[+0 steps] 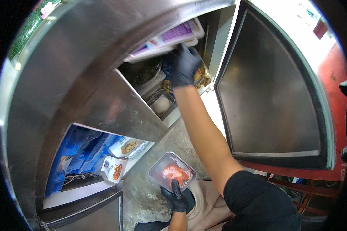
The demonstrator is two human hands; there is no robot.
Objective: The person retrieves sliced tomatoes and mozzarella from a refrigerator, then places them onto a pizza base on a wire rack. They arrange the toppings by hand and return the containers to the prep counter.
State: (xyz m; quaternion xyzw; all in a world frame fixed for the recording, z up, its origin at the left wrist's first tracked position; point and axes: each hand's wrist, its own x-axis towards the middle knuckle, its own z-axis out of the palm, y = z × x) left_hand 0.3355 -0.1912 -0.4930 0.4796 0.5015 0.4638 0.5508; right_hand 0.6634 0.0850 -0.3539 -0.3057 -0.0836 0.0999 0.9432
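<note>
My left hand (175, 197), in a black glove, holds a clear plastic container (172, 156) low in front of me, thumb over its lid. Red and orange food shows through the lid. My right hand (184, 66), also black-gloved, reaches into the open upper fridge compartment. Its fingers meet the lower edge of a white tub with a purple label (177, 34); part of the grip is hidden and slightly blurred. Beneath that hand are bagged items and a small tray (166, 109) with a round white item in it.
The upper steel door (272, 92) stands open on the right. At lower left, another open compartment holds blue packages (83, 152) and white food pouches (113, 169), its door (86, 215) swung out. Concrete floor (142, 200) lies below; a red surface (333, 73) is at far right.
</note>
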